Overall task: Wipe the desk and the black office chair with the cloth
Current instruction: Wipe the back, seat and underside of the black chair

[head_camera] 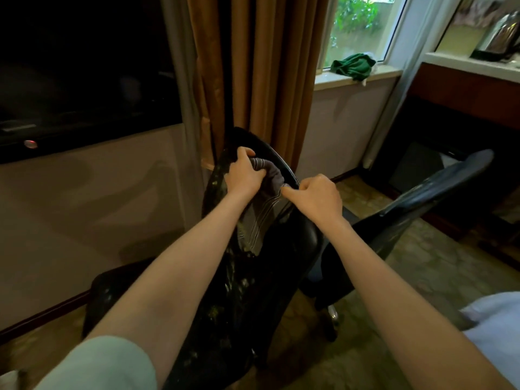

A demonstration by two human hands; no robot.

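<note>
So the person is standing behind the chair [247, 291], which fills the middle of the frame with its back tilted up toward the curtain [253, 66]. The grey striped cloth [257, 220] is draped over the upper part of the chair back, a bit above center frame, and hangs down the near side.

The left hand [243, 173] is at the top of the back, fingers curled tight round a bunched-up wad of the cloth. The rest of the cloth trails down and to the right from that fist.

The right hand [318, 197] sits just right of it, near but not touching the left. Its fingers are curled in and the thumb pokes left, pinching the cloth's right edge at the rim of the chair. So the cloth is stretched between the two hands, with most of it below them.

Other stuff:
- A dark TV [84, 80] at upper left.
- A green rag [353, 66] on the sill [337, 80] at upper right.
- The desk [464, 91] at the far right edge, with a kettle [503, 32] on top.
</note>
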